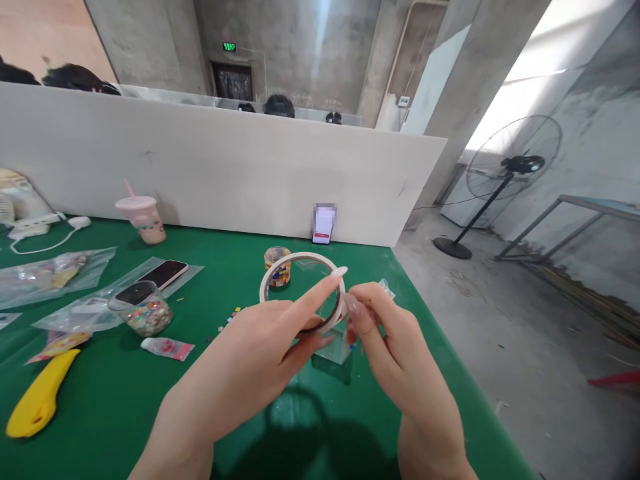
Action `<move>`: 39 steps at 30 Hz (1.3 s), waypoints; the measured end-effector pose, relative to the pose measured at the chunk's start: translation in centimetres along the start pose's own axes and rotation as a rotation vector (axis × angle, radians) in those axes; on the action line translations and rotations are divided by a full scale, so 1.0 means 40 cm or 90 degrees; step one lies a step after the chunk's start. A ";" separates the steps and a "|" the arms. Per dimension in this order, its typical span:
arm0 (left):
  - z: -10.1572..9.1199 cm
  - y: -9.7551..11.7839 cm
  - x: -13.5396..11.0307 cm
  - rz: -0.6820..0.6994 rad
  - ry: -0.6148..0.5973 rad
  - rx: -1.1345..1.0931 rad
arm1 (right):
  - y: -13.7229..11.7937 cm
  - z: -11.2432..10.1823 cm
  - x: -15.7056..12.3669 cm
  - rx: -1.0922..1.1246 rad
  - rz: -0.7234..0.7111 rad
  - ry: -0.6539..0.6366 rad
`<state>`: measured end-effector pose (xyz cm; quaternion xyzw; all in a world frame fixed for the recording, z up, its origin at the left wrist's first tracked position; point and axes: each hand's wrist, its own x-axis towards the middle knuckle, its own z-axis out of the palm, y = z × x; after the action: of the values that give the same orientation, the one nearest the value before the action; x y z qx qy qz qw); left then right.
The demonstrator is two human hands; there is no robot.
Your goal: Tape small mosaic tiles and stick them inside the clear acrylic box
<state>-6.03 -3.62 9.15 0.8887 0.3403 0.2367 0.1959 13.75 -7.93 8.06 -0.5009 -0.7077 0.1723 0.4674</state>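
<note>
My left hand [280, 340] grips a white roll of tape [267, 283], its fingers on the right side of the ring, which is held up over the table. Close against that side, my right hand [387, 333] pinches with thumb and forefinger at the roll's edge; whether a tape end sits between them is hard to make out. Below the hands lies a clear flat piece [336, 350], partly hidden by the fingers. Behind the ring stands a small round container covered in coloured tiles [281, 273]. Small loose tiles [231, 317] lie left of the roll.
On the green table [240, 433] are a glass of beads [150, 319], a small tube [168, 348], a yellow-handled tool [43, 397], a phone [163, 275], plastic bags [55, 277] and a pink cup [143, 217]. Another phone [324, 223] leans on the white partition [225, 170]. A fan [515, 167] stands right.
</note>
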 end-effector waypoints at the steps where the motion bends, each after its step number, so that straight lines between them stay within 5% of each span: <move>1: -0.001 0.000 -0.001 0.003 0.000 -0.002 | 0.000 0.000 -0.001 0.008 0.005 0.001; 20: -0.017 0.014 0.001 0.114 0.057 -0.014 | -0.016 0.005 -0.004 0.147 0.021 0.024; 29: -0.051 0.023 -0.002 0.096 0.085 -0.113 | -0.014 0.003 0.001 0.330 0.022 0.082; 39: -0.037 0.010 -0.005 0.051 0.064 -0.134 | -0.012 -0.003 -0.003 0.331 0.015 0.137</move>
<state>-6.79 -3.75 10.50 0.8630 0.2872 0.3230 0.2615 13.58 -8.25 8.40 -0.3880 -0.5800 0.2993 0.6508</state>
